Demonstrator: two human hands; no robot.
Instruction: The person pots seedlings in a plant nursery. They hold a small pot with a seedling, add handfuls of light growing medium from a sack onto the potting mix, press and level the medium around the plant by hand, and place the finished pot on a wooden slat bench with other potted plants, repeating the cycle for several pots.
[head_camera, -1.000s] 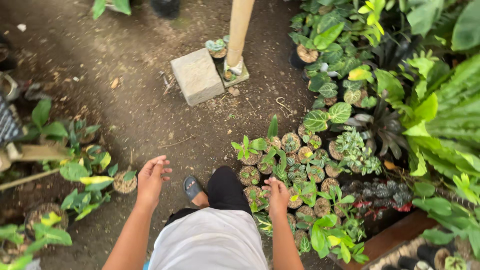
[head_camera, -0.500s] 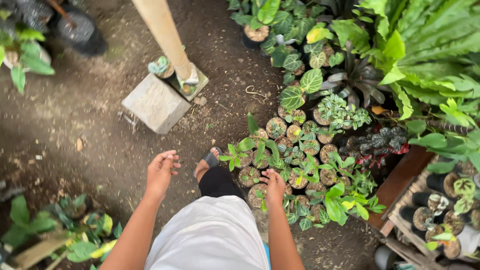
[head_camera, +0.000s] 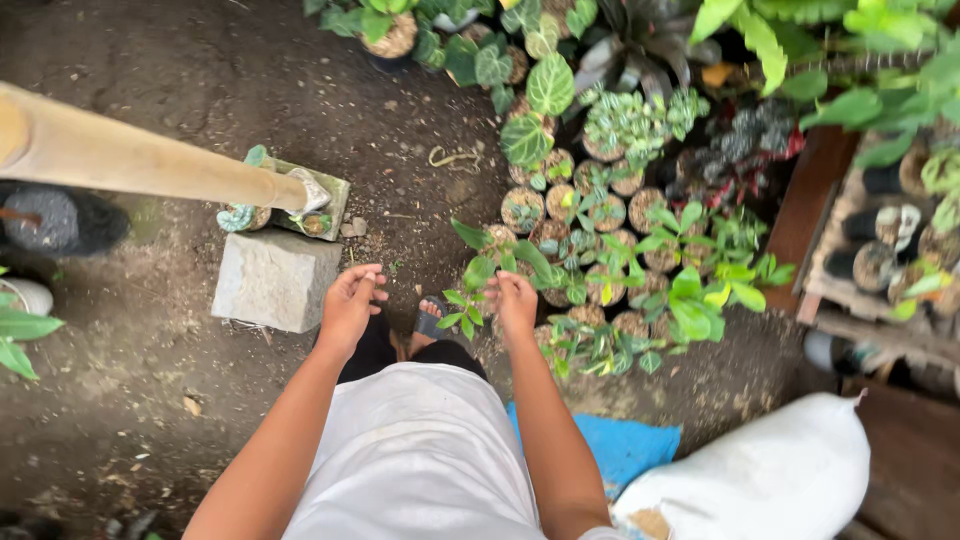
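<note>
Head view, looking straight down: the person stands on bare soil ground (head_camera: 150, 380) at the near edge of a cluster of small potted seedlings (head_camera: 590, 240). Both hands hang empty at waist height. Left hand (head_camera: 349, 302): fingers loosely curled toward the palm, gripping nothing, above the soil just beside a grey concrete block (head_camera: 275, 280). Right hand (head_camera: 516, 303): fingers slack and slightly apart, holding nothing, directly over the nearest seedling leaves (head_camera: 480, 270) at the cluster's near-left corner; whether it touches a leaf cannot be told. A sandalled foot (head_camera: 430, 318) shows between the hands.

Surroundings: a bamboo pole (head_camera: 140, 160) slants in from the left edge and ends at a small block behind the concrete one. A wooden crate of dark pots (head_camera: 880, 250) stands at the right edge of the ground. A white sack (head_camera: 760, 475) and a blue cloth (head_camera: 625, 448) lie at the lower right.

Judged step: approach and positioning, no pot yet taken. A pick from this stance would call for bending down, since the pots sit well below the hands, and for closing the right hand on one pot rim without crushing the neighbouring leaves, which stand packed touching each other
</note>
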